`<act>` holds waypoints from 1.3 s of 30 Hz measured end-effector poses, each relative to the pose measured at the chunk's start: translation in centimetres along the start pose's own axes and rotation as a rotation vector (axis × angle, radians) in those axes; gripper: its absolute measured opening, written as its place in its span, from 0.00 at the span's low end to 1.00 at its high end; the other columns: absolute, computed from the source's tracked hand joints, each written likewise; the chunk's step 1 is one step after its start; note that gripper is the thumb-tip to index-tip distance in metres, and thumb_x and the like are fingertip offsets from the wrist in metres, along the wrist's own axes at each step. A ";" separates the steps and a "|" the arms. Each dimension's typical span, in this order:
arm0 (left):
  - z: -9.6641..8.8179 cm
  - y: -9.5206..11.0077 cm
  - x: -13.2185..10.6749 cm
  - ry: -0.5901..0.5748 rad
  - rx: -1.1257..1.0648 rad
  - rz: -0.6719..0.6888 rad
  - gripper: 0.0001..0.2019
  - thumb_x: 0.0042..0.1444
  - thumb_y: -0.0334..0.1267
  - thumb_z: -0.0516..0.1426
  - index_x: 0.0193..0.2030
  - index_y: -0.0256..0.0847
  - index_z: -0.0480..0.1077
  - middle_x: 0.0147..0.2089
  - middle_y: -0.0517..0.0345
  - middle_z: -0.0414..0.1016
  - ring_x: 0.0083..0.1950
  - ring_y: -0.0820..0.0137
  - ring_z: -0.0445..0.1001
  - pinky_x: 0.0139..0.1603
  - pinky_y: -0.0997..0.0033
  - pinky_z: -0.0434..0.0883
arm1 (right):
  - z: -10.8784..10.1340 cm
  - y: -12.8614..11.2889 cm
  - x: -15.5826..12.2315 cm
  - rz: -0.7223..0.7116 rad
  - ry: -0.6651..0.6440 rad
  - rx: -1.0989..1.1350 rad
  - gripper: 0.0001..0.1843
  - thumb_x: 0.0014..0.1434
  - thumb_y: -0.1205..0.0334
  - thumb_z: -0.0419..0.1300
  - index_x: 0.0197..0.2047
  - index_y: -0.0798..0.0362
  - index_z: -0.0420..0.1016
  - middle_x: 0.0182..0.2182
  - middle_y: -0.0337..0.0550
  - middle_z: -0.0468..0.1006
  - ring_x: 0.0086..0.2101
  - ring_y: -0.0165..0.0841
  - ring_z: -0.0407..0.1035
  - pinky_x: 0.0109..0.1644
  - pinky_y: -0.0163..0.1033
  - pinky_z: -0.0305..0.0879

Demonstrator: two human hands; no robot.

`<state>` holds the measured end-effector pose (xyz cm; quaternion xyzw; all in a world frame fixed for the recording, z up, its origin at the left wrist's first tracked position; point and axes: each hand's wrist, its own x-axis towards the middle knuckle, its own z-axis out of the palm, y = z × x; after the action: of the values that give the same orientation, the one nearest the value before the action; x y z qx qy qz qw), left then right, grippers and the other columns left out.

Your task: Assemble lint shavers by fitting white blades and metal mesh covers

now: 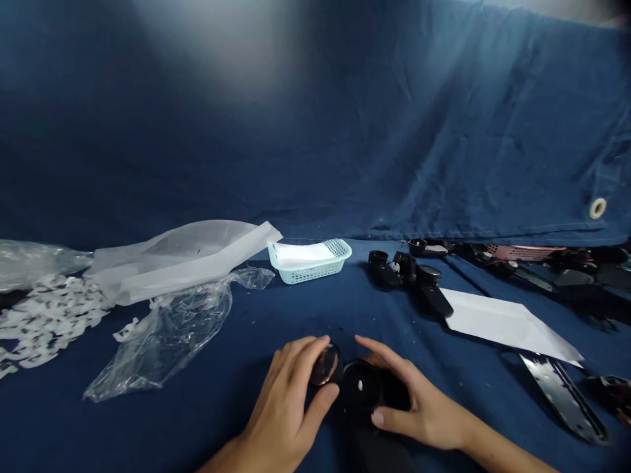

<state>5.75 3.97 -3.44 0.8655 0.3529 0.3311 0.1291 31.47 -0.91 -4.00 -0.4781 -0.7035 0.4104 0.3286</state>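
My left hand [290,394] is closed around a round black piece with a glossy, reflective face [325,365], thumb in front and fingers behind. Directly to its right is a black plastic part with a round cup [362,389], and a small white bit shows inside the cup. My right hand [417,404] grips this part from the right, with the thumb at the cup's near rim and the index finger stretched over the far side. The lower end of the black part runs dark towards the bottom edge, so its full shape is hard to make out.
A light blue basket [310,272] holding white sheets stands ahead. To the left lie white pieces [54,318], a clear plastic bag [172,341] and translucent wrapping [182,259]. On the right are black parts [409,276], white paper [507,322] and a glossy strip [564,394]. Blue cloth [315,131] hangs behind.
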 end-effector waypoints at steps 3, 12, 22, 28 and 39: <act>0.2 0.4 0.0 -0.026 -0.153 -0.075 0.21 0.68 0.41 0.49 0.66 0.57 0.53 0.63 0.53 0.64 0.62 0.58 0.68 0.61 0.51 0.69 | 0.1 -0.2 0.0 0.011 0.015 -0.041 0.45 0.53 0.53 0.69 0.69 0.41 0.54 0.56 0.50 0.74 0.57 0.50 0.66 0.66 0.70 0.47; 0.4 -0.4 0.9 0.048 -0.241 -0.269 0.18 0.70 0.41 0.47 0.65 0.56 0.55 0.64 0.55 0.61 0.65 0.61 0.64 0.66 0.49 0.63 | 0.2 -1.0 -0.5 -0.124 -0.069 -0.239 0.34 0.60 0.56 0.63 0.67 0.40 0.58 0.69 0.49 0.56 0.67 0.50 0.52 0.69 0.67 0.43; 0.4 -0.3 0.8 0.026 -0.290 -0.278 0.17 0.69 0.42 0.48 0.63 0.53 0.58 0.63 0.53 0.62 0.65 0.59 0.64 0.66 0.49 0.62 | 0.3 -1.6 -0.5 -0.104 -0.008 -0.160 0.22 0.56 0.60 0.66 0.53 0.47 0.66 0.64 0.55 0.65 0.62 0.47 0.62 0.64 0.56 0.59; 0.5 -0.5 0.7 0.024 -0.308 -0.274 0.16 0.69 0.42 0.48 0.62 0.54 0.58 0.62 0.56 0.64 0.63 0.61 0.66 0.64 0.52 0.64 | -0.1 -2.6 -0.2 -0.101 -0.019 -0.069 0.20 0.55 0.61 0.67 0.50 0.48 0.71 0.62 0.52 0.69 0.60 0.47 0.64 0.63 0.55 0.60; 0.7 -0.7 0.7 0.009 -0.309 -0.302 0.17 0.68 0.43 0.49 0.62 0.53 0.59 0.61 0.55 0.67 0.58 0.61 0.70 0.61 0.53 0.68 | -0.1 -2.3 -0.3 -0.060 -0.027 -0.008 0.16 0.56 0.61 0.68 0.47 0.47 0.71 0.63 0.49 0.69 0.61 0.44 0.64 0.64 0.55 0.59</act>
<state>6.20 4.96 -3.92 0.7712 0.4241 0.3623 0.3069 30.70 -1.67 -1.92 -0.4526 -0.7236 0.4041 0.3291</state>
